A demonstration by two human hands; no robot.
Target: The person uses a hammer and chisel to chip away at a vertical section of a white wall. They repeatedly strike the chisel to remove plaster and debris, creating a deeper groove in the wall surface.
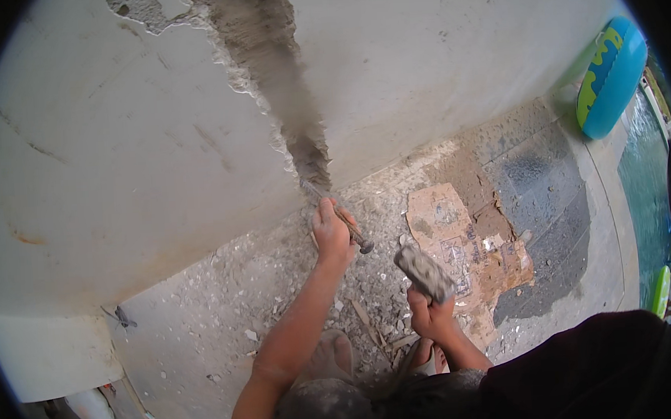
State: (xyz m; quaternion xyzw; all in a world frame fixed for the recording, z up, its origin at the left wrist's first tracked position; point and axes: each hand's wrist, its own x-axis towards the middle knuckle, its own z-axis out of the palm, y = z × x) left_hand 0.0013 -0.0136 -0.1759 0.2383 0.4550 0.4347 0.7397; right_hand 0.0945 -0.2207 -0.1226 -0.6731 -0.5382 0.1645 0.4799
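Note:
My left hand [332,229] is wrapped round a metal chisel [341,214]. The chisel slants up and away, its tip at the left edge of a rough channel [269,67] cut into the pale wall [117,161], near the channel's lower end. Its struck end points back toward me and to the right. In my right hand [432,316] is a club hammer with a thick, dusty grey head [425,272]. That head is apart from the chisel, to its right and nearer to me. Most of the hammer's handle is hidden by my fist.
Broken plaster rubble [279,290] covers the floor along the wall and around my feet. A torn cardboard sheet [439,211] lies to the right, beside a dark wet patch [554,211]. An inflatable ring [619,77] leans at the far right, next to a pool [645,183].

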